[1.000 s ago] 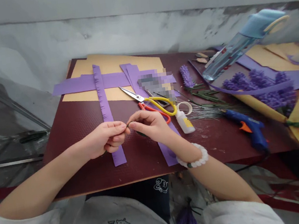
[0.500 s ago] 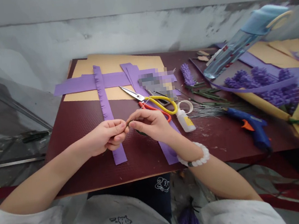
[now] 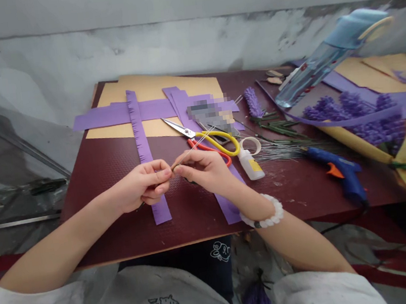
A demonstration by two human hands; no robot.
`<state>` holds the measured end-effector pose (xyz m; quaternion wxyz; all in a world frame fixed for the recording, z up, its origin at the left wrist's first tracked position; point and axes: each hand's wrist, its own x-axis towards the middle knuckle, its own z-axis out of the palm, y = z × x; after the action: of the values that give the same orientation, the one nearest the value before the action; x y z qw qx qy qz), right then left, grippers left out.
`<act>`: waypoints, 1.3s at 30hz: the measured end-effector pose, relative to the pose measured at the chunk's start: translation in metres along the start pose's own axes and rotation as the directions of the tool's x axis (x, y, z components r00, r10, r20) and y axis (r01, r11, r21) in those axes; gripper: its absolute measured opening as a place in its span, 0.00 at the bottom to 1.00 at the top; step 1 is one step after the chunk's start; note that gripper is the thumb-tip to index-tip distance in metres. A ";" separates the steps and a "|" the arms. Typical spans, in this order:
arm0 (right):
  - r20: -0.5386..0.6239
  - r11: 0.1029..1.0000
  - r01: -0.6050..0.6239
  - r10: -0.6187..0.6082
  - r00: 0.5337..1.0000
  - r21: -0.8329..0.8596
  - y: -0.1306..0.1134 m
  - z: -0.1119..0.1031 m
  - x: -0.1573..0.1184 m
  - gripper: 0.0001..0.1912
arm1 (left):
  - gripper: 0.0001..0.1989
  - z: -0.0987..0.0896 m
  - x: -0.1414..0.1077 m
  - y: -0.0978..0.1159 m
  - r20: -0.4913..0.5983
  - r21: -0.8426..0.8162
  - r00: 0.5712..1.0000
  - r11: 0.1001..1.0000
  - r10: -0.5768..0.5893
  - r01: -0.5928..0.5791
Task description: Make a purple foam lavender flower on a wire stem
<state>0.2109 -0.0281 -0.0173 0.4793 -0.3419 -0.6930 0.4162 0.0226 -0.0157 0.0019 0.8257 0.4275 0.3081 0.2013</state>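
Thin wire stems run up and to the right from between my fingertips, with a dark green wrap at the pinch. My left hand is closed on the wrapped end. Thumb and finger of my right hand pinch the same spot, with a bit of dark green showing under the palm. A purple paper strip with a fringed edge lies beneath my left hand. Just beyond my right hand are scissors with one yellow and one red handle. The exact grip is partly hidden by the fingers.
Right of my hands stand a small glue bottle and a tape roll. Farther right lie a blue glue gun, loose wires, a purple flower bouquet and a tilted water bottle. Kraft paper lies at the back.
The wire stems now show clearly, sticking out up and to the right past the scissors. Both hands stay nearly in place, still pinching together.
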 end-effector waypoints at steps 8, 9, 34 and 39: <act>0.042 0.993 0.053 -0.049 0.998 -0.105 -0.004 -0.004 -0.001 0.03 | 0.10 -0.005 0.000 0.001 0.019 0.083 0.999 0.996 0.039 -0.041; 0.049 0.993 0.054 -0.049 0.998 -0.100 -0.005 -0.004 -0.001 0.04 | 0.10 -0.005 0.000 0.001 0.030 0.083 0.999 0.996 0.028 -0.030; 0.024 0.994 0.031 -0.029 0.999 -0.107 -0.007 -0.003 -0.003 0.07 | 0.12 0.003 -0.001 0.002 0.019 0.100 1.000 0.995 0.012 -0.014; 0.016 0.997 0.010 -0.009 1.000 -0.080 -0.006 -0.003 -0.003 0.07 | 0.09 0.002 -0.003 0.002 0.007 0.065 0.999 0.997 0.033 -0.033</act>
<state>0.2144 -0.0325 -0.0121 0.4620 -0.3541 -0.7143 0.3885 0.0222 -0.0174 0.0055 0.8089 0.4598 0.3047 0.2034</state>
